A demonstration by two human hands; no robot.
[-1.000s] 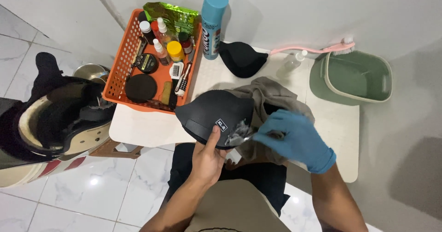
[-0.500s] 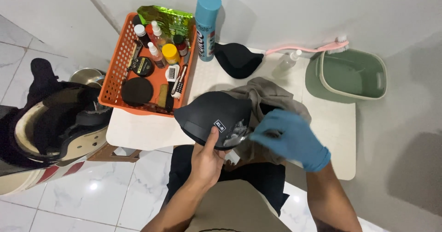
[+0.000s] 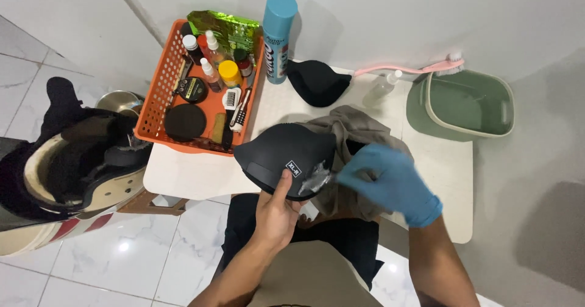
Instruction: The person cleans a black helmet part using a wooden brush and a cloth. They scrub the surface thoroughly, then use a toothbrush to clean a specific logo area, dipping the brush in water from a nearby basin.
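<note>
black helmet pad [image 3: 283, 157], foam-smeared, held over table edge

head camera: one view only | sits up high on the person's head | looks almost straight down | close to the left hand [image 3: 275, 212] and the right hand [image 3: 390, 182] | small white table [image 3: 195, 176] fills the middle | floor tiles [image 3: 122, 264] show at the left

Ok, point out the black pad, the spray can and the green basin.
black pad [image 3: 280, 154], head view, its top face.
spray can [image 3: 278, 35], head view, its blue body.
green basin [image 3: 504, 109], head view, its right rim.
</note>
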